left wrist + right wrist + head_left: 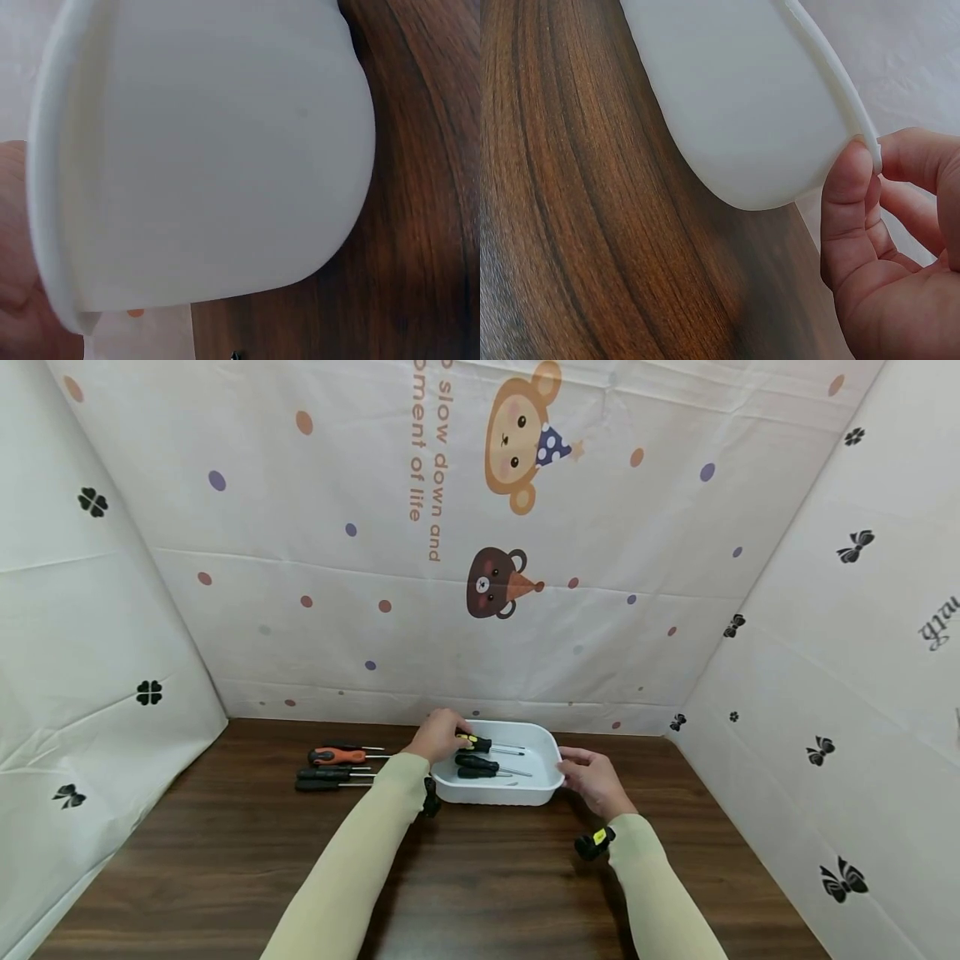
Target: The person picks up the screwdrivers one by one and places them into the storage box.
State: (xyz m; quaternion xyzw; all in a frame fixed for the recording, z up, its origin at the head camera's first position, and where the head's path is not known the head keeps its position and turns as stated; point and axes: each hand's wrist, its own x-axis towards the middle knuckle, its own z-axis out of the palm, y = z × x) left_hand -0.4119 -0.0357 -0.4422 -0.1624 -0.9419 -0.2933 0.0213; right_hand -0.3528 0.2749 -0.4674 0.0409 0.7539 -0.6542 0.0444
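A white plastic tray (491, 795) stands on the table, with several screwdrivers lying in it. My left hand (437, 739) reaches over its left rim, and the fingers pinch the handle of a yellow-and-black screwdriver (480, 744). In front of that one lie two black-handled screwdrivers, a larger (477, 762) and a smaller (477, 772). At the tray's right end, my right hand (591, 778) pinches the rim between thumb and fingers, as the right wrist view shows close up. In the left wrist view the tray's wall (225, 165) hides the screwdrivers and most of the left hand.
Left of the tray, a row of screwdrivers lies on the dark wooden table (495, 877): an orange-and-black one (337, 756) and several black-handled ones (318, 785). Printed white sheets (420, 643) hang behind the table and at both sides.
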